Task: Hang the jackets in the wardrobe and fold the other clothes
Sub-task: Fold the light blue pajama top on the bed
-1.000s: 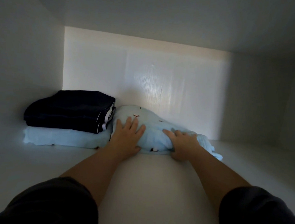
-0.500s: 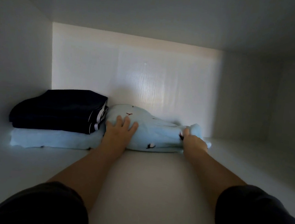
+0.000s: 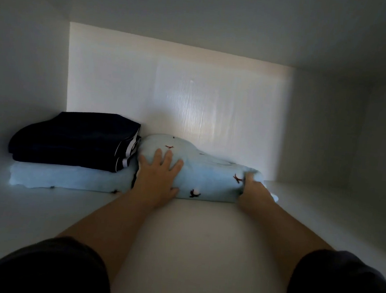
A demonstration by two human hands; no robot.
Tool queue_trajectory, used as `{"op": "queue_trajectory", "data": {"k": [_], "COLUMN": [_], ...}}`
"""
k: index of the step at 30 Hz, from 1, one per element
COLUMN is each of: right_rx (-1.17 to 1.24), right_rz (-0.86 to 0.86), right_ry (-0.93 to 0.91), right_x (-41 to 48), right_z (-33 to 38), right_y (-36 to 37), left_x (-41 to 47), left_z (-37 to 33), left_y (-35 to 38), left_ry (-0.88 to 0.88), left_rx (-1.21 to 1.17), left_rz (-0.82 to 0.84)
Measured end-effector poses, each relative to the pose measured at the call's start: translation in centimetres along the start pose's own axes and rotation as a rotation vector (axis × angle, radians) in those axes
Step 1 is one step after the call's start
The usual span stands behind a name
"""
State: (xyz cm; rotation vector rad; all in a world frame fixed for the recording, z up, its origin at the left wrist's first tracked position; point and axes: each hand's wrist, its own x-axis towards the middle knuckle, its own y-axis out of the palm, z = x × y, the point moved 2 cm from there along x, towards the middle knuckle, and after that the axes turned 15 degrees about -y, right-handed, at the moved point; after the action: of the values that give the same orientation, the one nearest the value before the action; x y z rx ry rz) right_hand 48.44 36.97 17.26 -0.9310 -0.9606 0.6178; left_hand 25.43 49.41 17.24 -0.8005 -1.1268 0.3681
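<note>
A folded light-blue garment (image 3: 210, 177) with small dark and red prints lies on the white wardrobe shelf (image 3: 192, 234), up against the back wall. My left hand (image 3: 159, 176) presses flat on its left end, fingers spread. At its right end my right hand (image 3: 254, 191) has its fingers tucked into the cloth, where they are hidden. To the left, a folded dark navy garment (image 3: 74, 139) with white trim lies on top of another folded light-blue piece (image 3: 69, 178).
The shelf is a white box: side wall (image 3: 23, 86) on the left, back panel (image 3: 179, 103), right wall (image 3: 327, 133) and a low ceiling. Bare shelf lies in front of the clothes and to their right.
My right hand slid from the top of the light-blue garment to its right end. The bundle has gone deeper, toward the back wall. My left hand stays pressed on its left end.
</note>
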Motion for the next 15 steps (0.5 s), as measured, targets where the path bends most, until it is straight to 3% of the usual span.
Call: {"op": "queue_trajectory", "data": {"k": [4, 9, 12, 15], "right_rx": [-0.005, -0.007, -0.136, -0.158], "right_rz": [0.080, 0.025, -0.027, 0.059], "right_ry": [-0.026, 0.137, 0.068, -0.018], "right_x": [0.0, -1.4, -3.9, -7.8], "right_z": [-0.8, -0.7, 0.0, 1.2], "right_y": [0.1, 0.0, -1.1, -3.1], "left_x": [0.0, -0.4, -1.0, -2.7], "left_z": [-0.2, -0.7, -2.0, -3.6], "left_y": [-0.3, -1.5, -3.5, -6.0], "left_ry": [0.008, -0.056, -0.063, 0.012], "left_rx": [0.019, -0.026, -0.139, -0.178], "left_rz": [0.012, 0.130, 0.148, 0.127]}}
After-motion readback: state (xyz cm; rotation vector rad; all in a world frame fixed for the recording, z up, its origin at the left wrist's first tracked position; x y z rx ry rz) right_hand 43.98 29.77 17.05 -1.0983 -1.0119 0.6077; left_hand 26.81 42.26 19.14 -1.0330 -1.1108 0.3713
